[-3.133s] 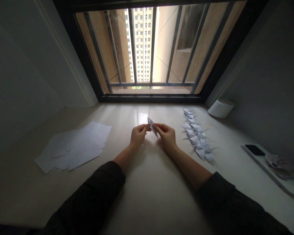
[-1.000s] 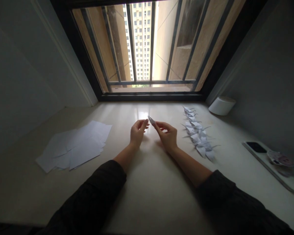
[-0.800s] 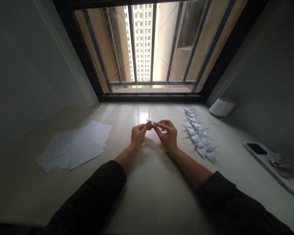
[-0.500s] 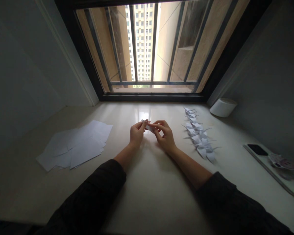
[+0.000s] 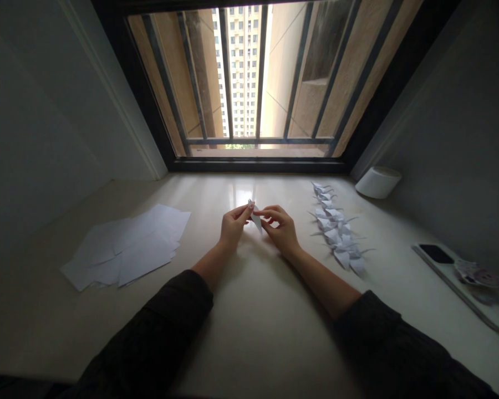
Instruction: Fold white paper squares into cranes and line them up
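Observation:
A small folded piece of white paper (image 5: 255,215) is pinched between both hands above the pale sill (image 5: 253,327). My left hand (image 5: 233,227) grips its left edge with thumb and forefinger. My right hand (image 5: 281,229) holds the right side, fingers curled around it. Both forearms in dark sleeves reach forward from the bottom of the view. The paper stands roughly upright, narrow and pointed.
A loose pile of white paper sheets (image 5: 128,246) lies to the left. A row of several folded paper cranes (image 5: 336,233) runs along the right. A white round container (image 5: 377,182) stands in the far right corner, a phone (image 5: 436,254) on a white tray to the right. Barred window ahead.
The folded paper has been turned between my fingers, from lying flat half a second ago to standing upright now. Both hands stayed in the same spot.

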`<state>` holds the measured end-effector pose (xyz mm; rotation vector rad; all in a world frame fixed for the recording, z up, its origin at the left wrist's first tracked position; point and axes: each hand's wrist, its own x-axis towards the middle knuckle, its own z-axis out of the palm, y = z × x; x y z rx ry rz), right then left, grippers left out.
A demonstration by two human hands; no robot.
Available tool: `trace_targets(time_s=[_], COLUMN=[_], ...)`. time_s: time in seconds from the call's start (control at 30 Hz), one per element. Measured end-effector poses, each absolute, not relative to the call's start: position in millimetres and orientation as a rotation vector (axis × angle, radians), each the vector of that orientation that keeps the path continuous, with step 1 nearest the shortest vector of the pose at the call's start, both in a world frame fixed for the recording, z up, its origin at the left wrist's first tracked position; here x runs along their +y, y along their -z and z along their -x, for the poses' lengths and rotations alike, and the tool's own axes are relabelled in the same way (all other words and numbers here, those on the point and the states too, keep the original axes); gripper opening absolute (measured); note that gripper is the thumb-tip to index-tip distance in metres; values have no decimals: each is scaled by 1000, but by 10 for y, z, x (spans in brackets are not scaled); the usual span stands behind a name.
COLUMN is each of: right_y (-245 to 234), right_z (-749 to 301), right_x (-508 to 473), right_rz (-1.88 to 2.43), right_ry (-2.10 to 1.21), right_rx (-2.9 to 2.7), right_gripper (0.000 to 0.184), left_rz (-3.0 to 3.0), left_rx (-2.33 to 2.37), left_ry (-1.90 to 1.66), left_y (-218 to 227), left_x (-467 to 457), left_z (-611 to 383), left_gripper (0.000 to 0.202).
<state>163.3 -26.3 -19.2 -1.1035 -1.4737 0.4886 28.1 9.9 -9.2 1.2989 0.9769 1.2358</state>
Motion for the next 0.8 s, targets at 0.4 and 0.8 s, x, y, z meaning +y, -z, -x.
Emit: trace_targets(time_s=[0.4, 0.8], right_y=[243, 204], right_z=[-1634, -1635], right_x=[-218, -231], right_rz=[1126, 1133], right_ry=[-586, -658], right_rx=[-1420, -1386], right_gripper=[13, 14], left_rz=[-1318, -1327], left_rx=[940, 965], left_ry=[-1254, -1295], left_y=[96, 112], left_x=[85, 84], left_z=[-313, -313], left_gripper=[28, 27])
